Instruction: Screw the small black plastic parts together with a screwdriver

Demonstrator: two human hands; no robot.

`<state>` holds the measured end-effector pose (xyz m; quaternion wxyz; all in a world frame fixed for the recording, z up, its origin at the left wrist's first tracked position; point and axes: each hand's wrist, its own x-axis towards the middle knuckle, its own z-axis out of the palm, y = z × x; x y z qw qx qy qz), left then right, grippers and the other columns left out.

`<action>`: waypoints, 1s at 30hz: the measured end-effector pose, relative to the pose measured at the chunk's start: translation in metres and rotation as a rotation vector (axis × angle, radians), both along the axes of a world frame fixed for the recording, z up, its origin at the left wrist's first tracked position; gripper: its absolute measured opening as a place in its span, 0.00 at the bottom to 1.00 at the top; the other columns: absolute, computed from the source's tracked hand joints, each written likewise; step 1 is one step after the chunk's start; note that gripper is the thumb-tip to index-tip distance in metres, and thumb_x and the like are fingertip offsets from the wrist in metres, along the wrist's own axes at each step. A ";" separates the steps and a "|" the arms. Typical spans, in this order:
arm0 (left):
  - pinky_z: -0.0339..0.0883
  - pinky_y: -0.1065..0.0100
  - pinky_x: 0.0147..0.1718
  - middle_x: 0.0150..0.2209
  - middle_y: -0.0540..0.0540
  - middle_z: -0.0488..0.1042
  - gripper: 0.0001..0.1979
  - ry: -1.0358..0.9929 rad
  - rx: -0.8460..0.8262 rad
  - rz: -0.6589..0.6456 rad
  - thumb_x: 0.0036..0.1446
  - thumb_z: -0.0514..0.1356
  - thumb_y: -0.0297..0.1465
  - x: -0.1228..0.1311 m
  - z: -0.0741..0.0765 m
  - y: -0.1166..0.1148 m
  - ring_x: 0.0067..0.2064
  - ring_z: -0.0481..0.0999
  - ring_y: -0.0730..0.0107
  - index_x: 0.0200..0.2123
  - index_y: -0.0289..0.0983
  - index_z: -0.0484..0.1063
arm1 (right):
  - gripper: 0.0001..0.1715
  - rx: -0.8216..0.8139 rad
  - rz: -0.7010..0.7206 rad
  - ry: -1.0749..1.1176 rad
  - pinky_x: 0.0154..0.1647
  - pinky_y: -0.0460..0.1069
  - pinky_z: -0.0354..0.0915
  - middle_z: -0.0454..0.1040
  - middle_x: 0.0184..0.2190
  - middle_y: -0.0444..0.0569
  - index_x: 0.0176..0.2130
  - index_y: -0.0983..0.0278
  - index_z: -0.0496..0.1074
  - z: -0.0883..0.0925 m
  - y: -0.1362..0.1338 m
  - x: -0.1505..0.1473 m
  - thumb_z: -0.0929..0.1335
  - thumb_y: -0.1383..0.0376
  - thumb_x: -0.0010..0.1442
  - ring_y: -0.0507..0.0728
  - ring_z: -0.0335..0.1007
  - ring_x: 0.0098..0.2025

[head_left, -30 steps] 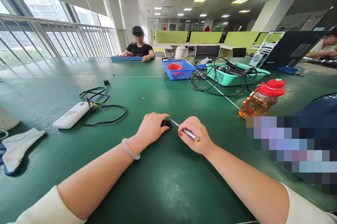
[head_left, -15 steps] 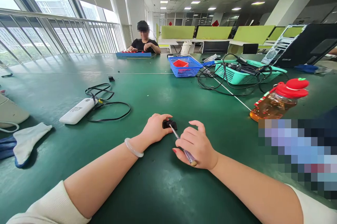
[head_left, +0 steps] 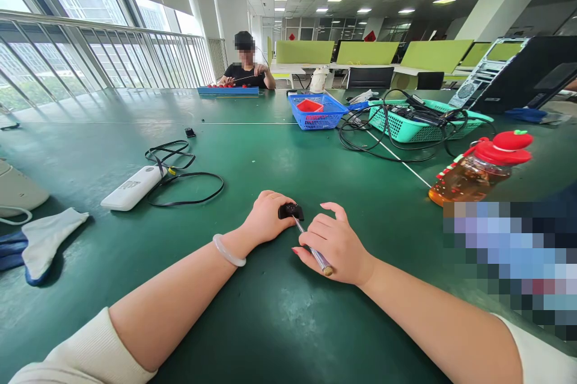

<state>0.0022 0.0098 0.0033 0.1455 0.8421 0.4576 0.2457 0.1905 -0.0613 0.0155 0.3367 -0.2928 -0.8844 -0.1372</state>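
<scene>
My left hand [head_left: 269, 217] is closed on a small black block-shaped part [head_left: 291, 211], pinching it from its left side on the green tabletop. The part's exact kind is too small to make out. In my right hand [head_left: 337, 246] is a screwdriver [head_left: 321, 261] with a clear, purplish handle, its thin metal shaft slanting up and left. The tip meets the near side of the black part. My right index finger sticks out, while the other fingers rest around the handle.
A white power strip [head_left: 131, 187] with a black cable lies left, beyond a blue-white glove [head_left: 51, 240]. Back right are a blue basket [head_left: 318, 122], a teal basket [head_left: 394, 128] with cables, and a red-lidded bottle [head_left: 478, 176]. Across the green table [head_left: 252, 336] sits another person [head_left: 247, 71].
The screwdriver's handle and my right hand have shifted slightly left and up. My left hand keeps its hold on the black part. Across the table, the other person's hand has risen.
</scene>
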 end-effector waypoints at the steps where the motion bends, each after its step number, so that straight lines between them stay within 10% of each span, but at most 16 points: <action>1: 0.62 0.54 0.57 0.45 0.48 0.80 0.14 -0.001 0.001 0.000 0.52 0.66 0.37 0.000 0.000 0.000 0.53 0.71 0.55 0.43 0.42 0.77 | 0.11 -0.006 -0.003 -0.005 0.57 0.59 0.53 0.68 0.21 0.41 0.28 0.60 0.69 0.000 0.000 0.000 0.66 0.63 0.62 0.53 0.61 0.28; 30: 0.60 0.53 0.60 0.49 0.46 0.78 0.15 0.033 -0.036 -0.016 0.55 0.63 0.38 -0.002 0.000 0.001 0.56 0.69 0.54 0.46 0.42 0.75 | 0.10 -0.110 -0.056 0.200 0.55 0.57 0.56 0.70 0.22 0.40 0.28 0.59 0.68 0.004 0.002 0.005 0.64 0.67 0.63 0.52 0.66 0.28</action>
